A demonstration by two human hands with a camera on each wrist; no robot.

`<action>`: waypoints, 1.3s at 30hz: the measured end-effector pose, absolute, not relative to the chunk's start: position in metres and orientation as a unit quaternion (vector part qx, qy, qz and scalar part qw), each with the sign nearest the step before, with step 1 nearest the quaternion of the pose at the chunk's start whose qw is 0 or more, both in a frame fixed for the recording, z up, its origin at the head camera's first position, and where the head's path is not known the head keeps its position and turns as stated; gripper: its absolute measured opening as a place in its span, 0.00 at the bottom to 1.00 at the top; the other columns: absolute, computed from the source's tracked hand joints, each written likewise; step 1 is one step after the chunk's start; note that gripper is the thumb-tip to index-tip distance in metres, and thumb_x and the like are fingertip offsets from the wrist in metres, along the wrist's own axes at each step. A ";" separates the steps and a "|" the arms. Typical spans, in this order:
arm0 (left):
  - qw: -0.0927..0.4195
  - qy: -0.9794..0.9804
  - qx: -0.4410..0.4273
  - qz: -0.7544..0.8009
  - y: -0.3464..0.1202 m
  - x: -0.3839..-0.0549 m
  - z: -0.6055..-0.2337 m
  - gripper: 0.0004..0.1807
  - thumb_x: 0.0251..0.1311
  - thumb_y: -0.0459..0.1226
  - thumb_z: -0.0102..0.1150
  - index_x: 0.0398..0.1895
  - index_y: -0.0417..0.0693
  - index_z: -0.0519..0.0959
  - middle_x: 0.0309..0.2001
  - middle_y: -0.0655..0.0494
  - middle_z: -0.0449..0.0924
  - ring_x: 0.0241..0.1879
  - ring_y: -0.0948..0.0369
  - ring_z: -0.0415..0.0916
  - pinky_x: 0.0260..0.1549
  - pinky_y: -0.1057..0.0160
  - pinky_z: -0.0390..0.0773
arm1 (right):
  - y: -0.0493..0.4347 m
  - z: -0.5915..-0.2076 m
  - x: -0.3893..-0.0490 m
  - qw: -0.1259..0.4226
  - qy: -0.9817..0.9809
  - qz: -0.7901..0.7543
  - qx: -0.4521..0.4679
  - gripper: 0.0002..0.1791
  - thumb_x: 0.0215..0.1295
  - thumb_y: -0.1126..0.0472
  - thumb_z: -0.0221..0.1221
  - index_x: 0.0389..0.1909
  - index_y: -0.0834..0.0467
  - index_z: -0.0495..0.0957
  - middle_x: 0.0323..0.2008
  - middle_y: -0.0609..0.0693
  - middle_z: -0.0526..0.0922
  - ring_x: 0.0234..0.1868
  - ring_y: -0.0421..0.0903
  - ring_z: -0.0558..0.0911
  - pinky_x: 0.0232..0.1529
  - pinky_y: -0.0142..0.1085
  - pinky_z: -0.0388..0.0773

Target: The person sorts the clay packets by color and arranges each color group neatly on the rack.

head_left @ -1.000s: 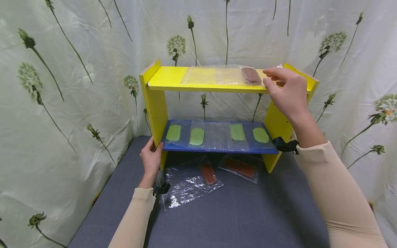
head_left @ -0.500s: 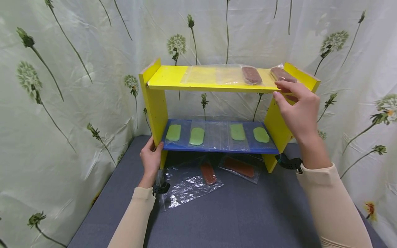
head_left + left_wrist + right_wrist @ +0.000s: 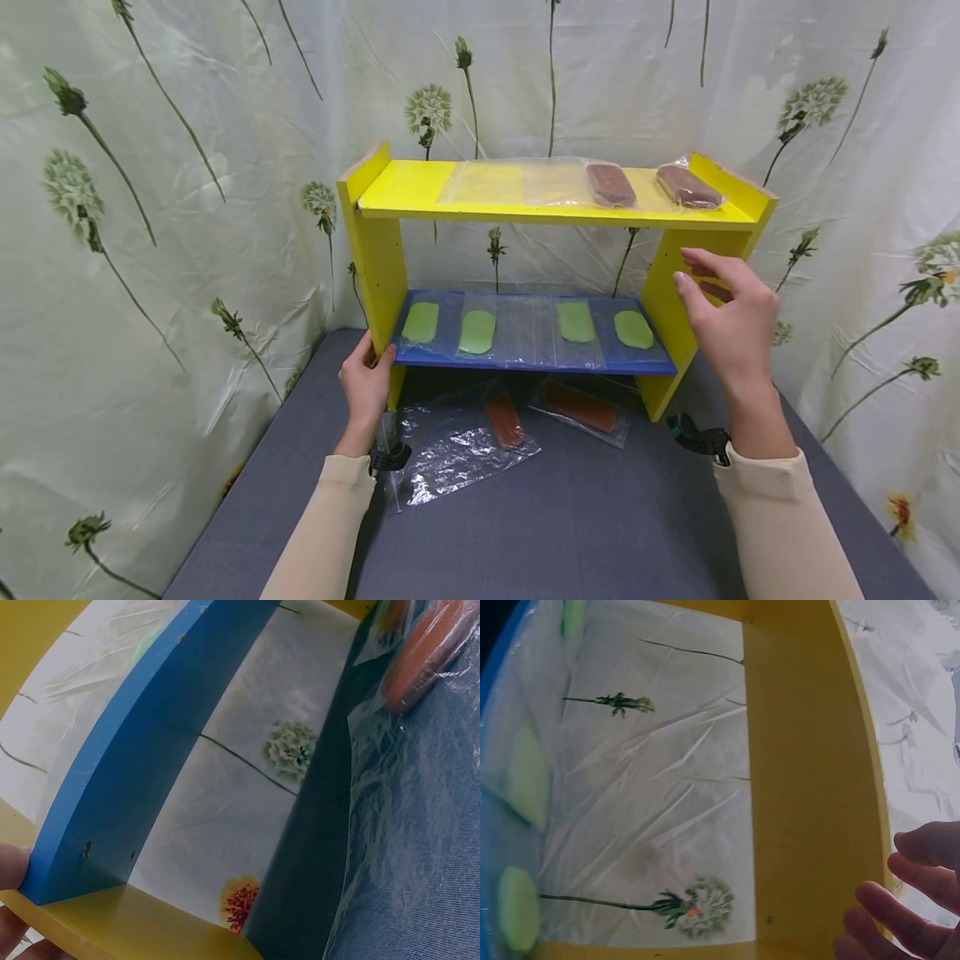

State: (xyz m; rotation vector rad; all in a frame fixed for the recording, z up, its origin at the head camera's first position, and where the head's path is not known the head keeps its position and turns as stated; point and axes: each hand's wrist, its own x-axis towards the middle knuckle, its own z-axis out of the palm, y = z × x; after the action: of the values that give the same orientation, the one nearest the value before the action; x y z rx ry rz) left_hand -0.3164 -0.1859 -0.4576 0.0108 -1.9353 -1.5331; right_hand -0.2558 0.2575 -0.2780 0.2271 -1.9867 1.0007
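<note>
A small two-tier rack has a yellow top shelf (image 3: 416,185) and a blue lower shelf (image 3: 487,364). My left hand (image 3: 363,389) grips its left side panel (image 3: 372,267) at the blue shelf's corner, thumb in front and fingers behind. Nothing is held by my right hand (image 3: 731,317), which hovers with bent, spread fingers in front of the right side panel (image 3: 663,271). Two brown slabs, one (image 3: 611,185) in a long clear bag and one (image 3: 688,187) at the right end, lie on top. Green slabs (image 3: 575,322) in clear bags line the blue shelf.
On the dark table (image 3: 585,517), under and before the rack, lie a reddish slab (image 3: 504,421) in a large crinkled clear bag and another reddish slab (image 3: 579,406) in a smaller bag. A flower-printed curtain (image 3: 225,150) hangs behind and at both sides.
My right hand has come away from the right-hand brown slab on the top shelf and moved down and right, uncovering that slab. My left hand stays put.
</note>
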 end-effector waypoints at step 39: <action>0.329 -0.735 0.005 -0.593 -0.185 -0.317 -0.457 0.25 0.66 0.38 0.66 0.66 0.58 0.78 0.57 0.50 0.82 0.55 0.54 0.80 0.53 0.50 0.79 | 0.317 -0.395 -0.261 0.413 -0.800 0.431 -0.060 0.25 0.63 0.55 0.70 0.62 0.43 0.81 0.49 0.53 0.85 0.42 0.33 0.80 0.41 0.18 0.73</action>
State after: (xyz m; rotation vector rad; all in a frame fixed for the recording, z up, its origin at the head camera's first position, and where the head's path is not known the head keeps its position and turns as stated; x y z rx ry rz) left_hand -0.3171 -0.1851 -0.4569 0.0128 -1.9232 -1.5504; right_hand -0.2608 0.3168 -0.3948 -0.1511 -2.0121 1.0849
